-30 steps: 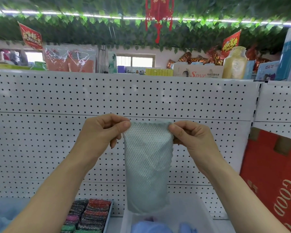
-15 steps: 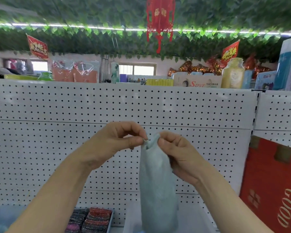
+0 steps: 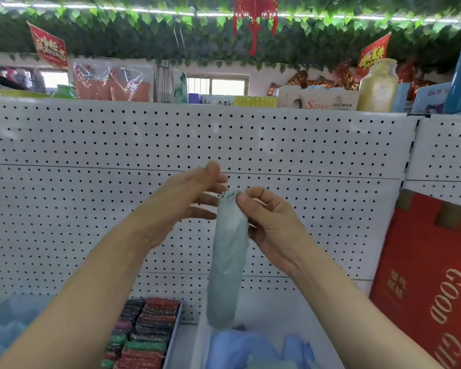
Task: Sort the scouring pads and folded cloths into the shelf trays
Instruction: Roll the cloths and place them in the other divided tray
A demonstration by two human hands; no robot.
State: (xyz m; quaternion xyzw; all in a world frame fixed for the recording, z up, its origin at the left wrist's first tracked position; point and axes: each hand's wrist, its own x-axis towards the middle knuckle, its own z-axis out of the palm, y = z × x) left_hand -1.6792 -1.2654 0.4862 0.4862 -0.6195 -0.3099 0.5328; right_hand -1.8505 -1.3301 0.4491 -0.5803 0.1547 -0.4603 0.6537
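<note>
A pale green textured cloth (image 3: 228,257), folded lengthwise into a narrow strip, hangs in front of the pegboard. My right hand (image 3: 270,225) pinches its top edge. My left hand (image 3: 181,198) is just left of the cloth's top with fingers spread, no longer gripping it. Below left, a tray (image 3: 175,331) holds several glittery red, green and dark scouring pads (image 3: 144,331). Directly under the hanging cloth, a white tray (image 3: 314,328) holds blue folded cloths (image 3: 240,347).
A white pegboard (image 3: 197,139) backs the shelf. A red box printed "GOOD" (image 3: 437,283) stands at the right. Blue items fill a bin (image 3: 6,320) at the lower left. Boxes and a yellow bottle (image 3: 377,86) sit on top of the shelving.
The cloth was held spread wide by both hands, then its top corners were brought together. Now my left hand has let go and opened, and the right hand holds the folded strip alone.
</note>
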